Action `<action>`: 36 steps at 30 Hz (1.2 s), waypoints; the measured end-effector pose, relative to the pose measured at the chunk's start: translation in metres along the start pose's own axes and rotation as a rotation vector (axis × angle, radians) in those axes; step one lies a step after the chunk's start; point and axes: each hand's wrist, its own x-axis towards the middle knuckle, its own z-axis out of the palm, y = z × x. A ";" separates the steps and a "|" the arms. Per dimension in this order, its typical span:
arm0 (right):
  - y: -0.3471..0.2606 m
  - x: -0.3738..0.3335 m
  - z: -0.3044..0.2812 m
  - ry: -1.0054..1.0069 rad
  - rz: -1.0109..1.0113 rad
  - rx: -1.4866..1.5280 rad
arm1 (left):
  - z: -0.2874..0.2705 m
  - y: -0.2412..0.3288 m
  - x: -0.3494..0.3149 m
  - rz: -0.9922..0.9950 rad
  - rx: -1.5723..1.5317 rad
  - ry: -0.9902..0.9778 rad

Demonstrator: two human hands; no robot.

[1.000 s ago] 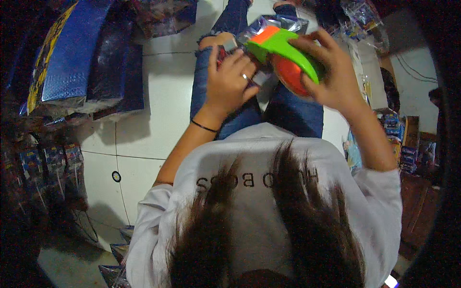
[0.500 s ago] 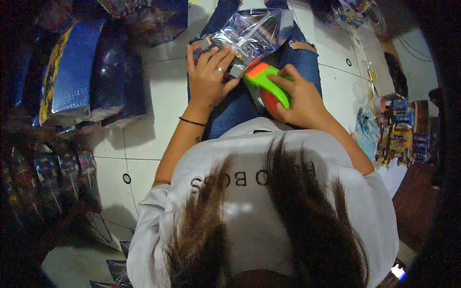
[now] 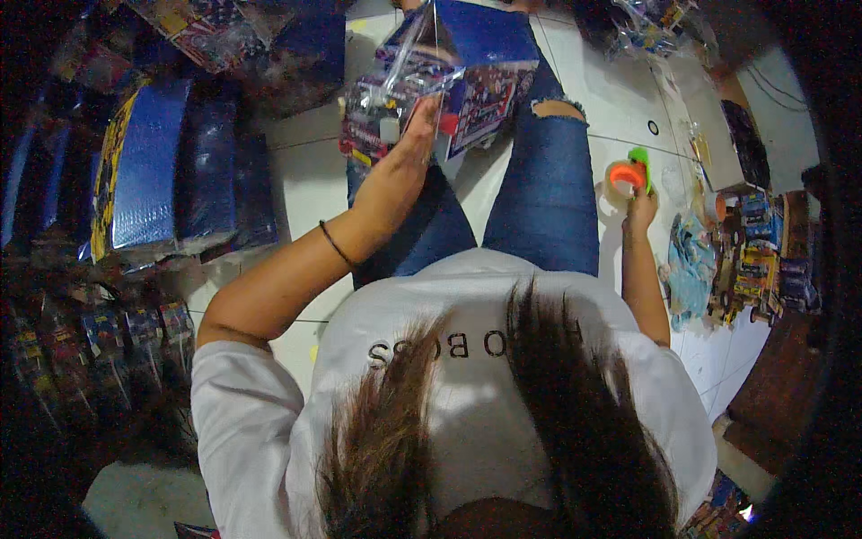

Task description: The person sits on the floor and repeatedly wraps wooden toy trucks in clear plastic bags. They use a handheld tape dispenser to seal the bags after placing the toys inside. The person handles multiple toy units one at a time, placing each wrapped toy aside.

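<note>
Over my lap, my left hand (image 3: 400, 180) grips a blue box-like package (image 3: 494, 94) in shiny clear plastic, with colourful printed faces. The package is tilted up, its plain blue side away from me. Some of my left fingers are hidden by the package and film. Out to the right, low by the floor, my right hand (image 3: 641, 214) is closed on a green and orange tape dispenser (image 3: 628, 173), apart from the package.
My legs in torn jeans (image 3: 552, 198) stretch ahead over the white tiled floor (image 3: 310, 193). Large blue packages (image 3: 148, 166) stand at the left, with several small plastic-wrapped packs (image 3: 108, 337) nearer. At the right lie a light blue crumpled bag (image 3: 690, 265) and stacked small packages (image 3: 759, 260).
My right hand has carried the tape dispenser off the package, out to the right and down. The package has been lifted and turned in my left hand, showing its blue side.
</note>
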 end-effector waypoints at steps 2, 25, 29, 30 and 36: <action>0.040 0.005 0.006 0.105 0.203 -0.052 | 0.012 -0.004 -0.006 0.068 -0.174 0.094; -0.186 0.035 0.204 -1.631 -0.027 0.472 | 0.092 -0.098 0.072 -0.567 -1.873 0.482; -0.213 0.000 0.191 -1.354 0.314 1.024 | 0.053 -0.187 0.099 -0.853 -1.994 0.483; -0.224 -0.024 0.193 -0.958 0.246 0.989 | 0.043 -0.198 0.070 -0.871 -1.676 0.485; -0.341 -0.194 0.218 -1.479 0.534 1.436 | -0.023 -0.139 -0.163 -1.463 -1.584 0.890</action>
